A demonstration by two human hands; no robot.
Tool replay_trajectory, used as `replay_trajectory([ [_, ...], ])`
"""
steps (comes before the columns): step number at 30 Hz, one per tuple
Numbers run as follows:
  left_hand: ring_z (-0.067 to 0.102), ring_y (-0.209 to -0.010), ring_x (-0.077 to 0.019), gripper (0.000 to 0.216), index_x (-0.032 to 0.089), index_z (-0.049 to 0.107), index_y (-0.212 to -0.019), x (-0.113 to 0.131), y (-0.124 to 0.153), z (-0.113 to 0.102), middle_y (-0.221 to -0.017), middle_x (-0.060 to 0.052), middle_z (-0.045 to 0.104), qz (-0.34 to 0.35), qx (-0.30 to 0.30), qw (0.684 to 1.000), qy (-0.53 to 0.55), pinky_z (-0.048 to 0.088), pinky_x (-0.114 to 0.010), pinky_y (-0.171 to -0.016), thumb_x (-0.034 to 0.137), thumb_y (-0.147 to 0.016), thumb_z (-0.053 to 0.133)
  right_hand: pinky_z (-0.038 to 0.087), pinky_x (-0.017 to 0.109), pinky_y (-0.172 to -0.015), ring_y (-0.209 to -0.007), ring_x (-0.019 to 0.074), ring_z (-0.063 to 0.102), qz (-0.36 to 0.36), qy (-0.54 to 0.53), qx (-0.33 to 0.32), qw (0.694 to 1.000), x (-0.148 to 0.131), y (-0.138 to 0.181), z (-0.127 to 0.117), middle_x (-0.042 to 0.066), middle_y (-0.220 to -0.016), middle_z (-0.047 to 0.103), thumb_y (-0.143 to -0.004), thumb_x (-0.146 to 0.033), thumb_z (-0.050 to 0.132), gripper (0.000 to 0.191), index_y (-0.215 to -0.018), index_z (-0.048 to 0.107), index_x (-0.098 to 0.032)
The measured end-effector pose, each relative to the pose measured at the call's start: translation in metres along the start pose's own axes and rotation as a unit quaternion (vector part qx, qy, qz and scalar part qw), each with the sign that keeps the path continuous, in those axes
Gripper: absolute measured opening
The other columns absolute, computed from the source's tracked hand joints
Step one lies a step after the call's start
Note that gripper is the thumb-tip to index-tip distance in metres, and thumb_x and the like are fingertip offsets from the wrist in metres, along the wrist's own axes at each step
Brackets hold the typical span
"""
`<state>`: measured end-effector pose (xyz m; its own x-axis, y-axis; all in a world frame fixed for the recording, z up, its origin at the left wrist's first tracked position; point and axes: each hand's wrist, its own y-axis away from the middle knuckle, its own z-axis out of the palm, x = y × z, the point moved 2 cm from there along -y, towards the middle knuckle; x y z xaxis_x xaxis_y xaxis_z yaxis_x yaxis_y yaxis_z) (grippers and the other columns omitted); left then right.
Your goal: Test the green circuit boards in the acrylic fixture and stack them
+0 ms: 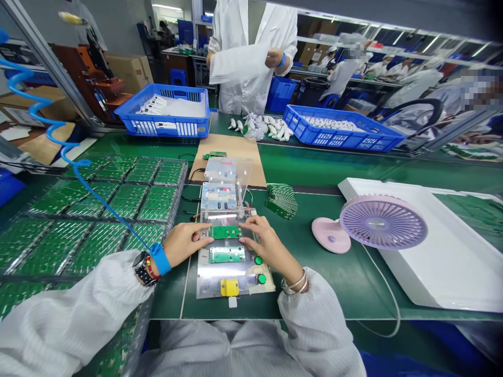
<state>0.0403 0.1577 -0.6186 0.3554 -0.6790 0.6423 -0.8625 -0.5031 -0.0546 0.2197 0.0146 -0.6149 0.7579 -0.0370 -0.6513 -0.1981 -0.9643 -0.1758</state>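
Note:
A green circuit board lies level over the upper part of the clear test fixture. Its left end is between the thumb and fingers of my left hand, which wears a blue wrist strap. At the board's right end, my right hand pinches in the same way. Just below is a second, paler circuit board set in the fixture. Two green buttons sit at the fixture's right side, and a yellow block at its front. Behind the boards stand blue-faced display units.
Trays of circuit boards cover the left side, crossed by a blue coiled cord. To the right are fanned boards, a purple fan and a white foam tray. Blue baskets stand behind; a person holds a white sheet.

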Motion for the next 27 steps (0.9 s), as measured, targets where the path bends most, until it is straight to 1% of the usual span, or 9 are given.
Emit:
replay_trajectory([
  [7, 0.047, -0.05, -0.012, 0.038, 0.014, 0.062, -0.109, 0.0, 0.0, 0.001, -0.052, 0.005, 0.041, -0.003, 0.009, 1.0, -0.001, 0.035, -0.02, -0.048, 0.038, -0.08, 0.056, 0.044, 0.041, -0.086, -0.096, 0.0212, 0.048, 0.022, 0.01, -0.017, 1.0, 0.0, -0.002, -0.001, 0.006, -0.097, 0.052, -0.08, -0.024, 0.058, 0.034, -0.114, 0.056, -0.023],
  [9, 0.046, -0.05, -0.0115, 0.042, 0.013, 0.059, -0.113, 0.001, 0.001, 0.001, -0.052, 0.005, 0.042, -0.002, 0.009, 1.0, 0.004, 0.034, -0.02, -0.048, 0.038, -0.079, 0.057, 0.044, 0.041, -0.087, -0.098, 0.0212, 0.048, 0.017, 0.0, -0.028, 0.999, 0.0, -0.002, -0.006, 0.005, -0.1, 0.053, -0.079, -0.025, 0.06, 0.036, -0.115, 0.056, -0.023],
  [11, 0.044, -0.049, -0.011, 0.045, 0.012, 0.056, -0.116, 0.005, 0.003, -0.001, -0.053, 0.006, 0.041, 0.003, 0.031, 0.999, 0.013, 0.034, -0.02, -0.048, 0.038, -0.079, 0.056, 0.044, 0.04, -0.086, -0.098, 0.0211, 0.05, 0.011, -0.011, -0.028, 0.999, -0.001, -0.003, -0.014, 0.005, -0.101, 0.055, -0.08, -0.027, 0.059, 0.036, -0.115, 0.056, -0.023],
  [14, 0.041, -0.047, -0.01, 0.033, 0.012, 0.06, -0.103, 0.014, 0.009, -0.004, -0.051, 0.007, 0.035, 0.02, 0.07, 0.997, 0.023, 0.033, -0.021, -0.049, 0.034, -0.081, 0.051, 0.046, 0.035, -0.076, -0.088, 0.019, 0.055, 0.023, -0.031, 0.04, 0.998, -0.002, -0.008, -0.032, 0.005, -0.094, 0.06, -0.083, -0.031, 0.054, 0.029, -0.109, 0.058, -0.021],
  [15, 0.04, -0.046, -0.0098, 0.03, 0.013, 0.062, -0.099, 0.018, 0.011, -0.004, -0.05, 0.007, 0.034, 0.026, 0.06, 0.998, 0.022, 0.032, -0.021, -0.049, 0.033, -0.08, 0.051, 0.046, 0.033, -0.072, -0.084, 0.0179, 0.056, 0.029, -0.043, 0.079, 0.995, -0.002, -0.012, -0.038, 0.005, -0.091, 0.061, -0.083, -0.032, 0.053, 0.028, -0.108, 0.058, -0.02],
  [17, 0.041, -0.045, -0.0098, 0.031, 0.015, 0.063, -0.096, 0.026, 0.015, -0.002, -0.049, 0.007, 0.036, 0.034, 0.006, 0.999, 0.004, 0.03, -0.02, -0.047, 0.037, -0.075, 0.058, 0.046, 0.031, -0.068, -0.08, 0.0166, 0.056, 0.029, -0.073, 0.16, 0.984, -0.004, -0.021, -0.05, 0.005, -0.089, 0.061, -0.084, -0.035, 0.052, 0.03, -0.109, 0.057, -0.018],
  [19, 0.043, -0.045, -0.0105, 0.038, 0.016, 0.064, -0.097, 0.032, 0.018, 0.001, -0.048, 0.008, 0.038, 0.031, -0.042, 0.998, -0.03, 0.028, -0.02, -0.045, 0.041, -0.068, 0.066, 0.047, 0.03, -0.069, -0.083, 0.0164, 0.056, 0.011, -0.101, 0.207, 0.973, -0.008, -0.033, -0.058, 0.006, -0.096, 0.06, -0.083, -0.038, 0.052, 0.036, -0.113, 0.054, -0.019],
  [23, 0.045, -0.045, -0.0111, 0.032, 0.018, 0.067, -0.092, 0.035, 0.019, 0.005, -0.046, 0.008, 0.037, 0.022, -0.049, 0.996, -0.068, 0.029, -0.021, -0.046, 0.037, -0.066, 0.068, 0.049, 0.031, -0.074, -0.088, 0.0159, 0.056, -0.03, -0.139, 0.225, 0.964, -0.022, -0.059, -0.063, 0.007, -0.105, 0.058, -0.081, -0.046, 0.052, 0.046, -0.12, 0.049, -0.022],
  [27, 0.044, -0.044, -0.0102, 0.025, 0.017, 0.068, -0.088, 0.029, 0.018, 0.007, -0.045, 0.008, 0.035, 0.019, -0.043, 0.998, -0.051, 0.03, -0.02, -0.046, 0.033, -0.068, 0.067, 0.05, 0.03, -0.076, -0.087, 0.0148, 0.057, -0.062, -0.164, 0.224, 0.959, -0.038, -0.078, -0.065, 0.005, -0.101, 0.06, -0.082, -0.049, 0.05, 0.047, -0.121, 0.049, -0.022],
])
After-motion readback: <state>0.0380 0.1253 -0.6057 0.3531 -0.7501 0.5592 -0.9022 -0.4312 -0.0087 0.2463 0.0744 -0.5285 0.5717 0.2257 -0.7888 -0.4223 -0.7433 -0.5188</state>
